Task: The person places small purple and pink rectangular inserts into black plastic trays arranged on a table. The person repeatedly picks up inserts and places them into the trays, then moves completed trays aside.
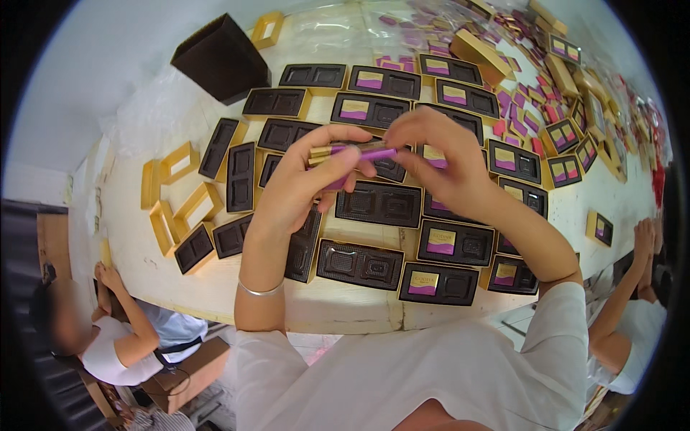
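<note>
My left hand [302,179] grips a small stack of flat gold and purple packets [356,152], held above the table. My right hand [438,161] pinches the right end of the same stack with its fingertips. Under both hands lie several open gold boxes with dark brown plastic trays [379,203]. Some trays, such as one near the table's front edge [438,284], hold a gold and purple packet in their left compartment. Others, like the one [359,263] beside it, have bare compartments.
A dark brown open box [223,57] stands at the far left of the white table [144,237]. Empty gold frames [183,208] lie along the left side. Loose purple and pink packets [525,108] litter the far right. One person sits at lower left [122,337], another at right [632,323].
</note>
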A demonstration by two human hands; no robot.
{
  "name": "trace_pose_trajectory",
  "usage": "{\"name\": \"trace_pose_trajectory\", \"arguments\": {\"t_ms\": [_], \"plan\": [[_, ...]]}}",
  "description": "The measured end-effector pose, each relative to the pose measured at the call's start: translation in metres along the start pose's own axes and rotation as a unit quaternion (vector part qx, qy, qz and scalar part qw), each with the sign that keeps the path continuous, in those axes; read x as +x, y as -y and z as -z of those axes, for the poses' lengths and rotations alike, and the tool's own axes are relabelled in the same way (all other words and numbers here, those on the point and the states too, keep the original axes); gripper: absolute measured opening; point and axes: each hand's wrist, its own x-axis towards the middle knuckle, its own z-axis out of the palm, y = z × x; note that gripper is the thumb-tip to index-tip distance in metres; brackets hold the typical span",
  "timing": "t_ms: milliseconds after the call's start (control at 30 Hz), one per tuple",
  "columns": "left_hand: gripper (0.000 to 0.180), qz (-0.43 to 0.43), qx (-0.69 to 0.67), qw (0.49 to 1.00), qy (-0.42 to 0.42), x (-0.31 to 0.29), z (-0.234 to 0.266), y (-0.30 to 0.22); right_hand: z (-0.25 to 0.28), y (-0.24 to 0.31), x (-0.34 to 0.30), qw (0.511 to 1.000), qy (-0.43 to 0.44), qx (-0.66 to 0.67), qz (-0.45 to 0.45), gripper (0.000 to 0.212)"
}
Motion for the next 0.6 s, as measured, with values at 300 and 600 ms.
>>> {"name": "trace_pose_trajectory", "arguments": {"t_ms": [300,600], "plan": [[0.039,-0.078,0.144,0.985,-0.051,-0.001,0.0,0.003,-0.009,-0.004,-0.007,0.99,0.051,-0.116,0.053,0.034],[0.027,-0.137,0.156,0.955,-0.211,-0.004,0.043,-0.012,-0.056,-0.049,0.005,0.977,0.134,-0.16,-0.055,0.02]]}}
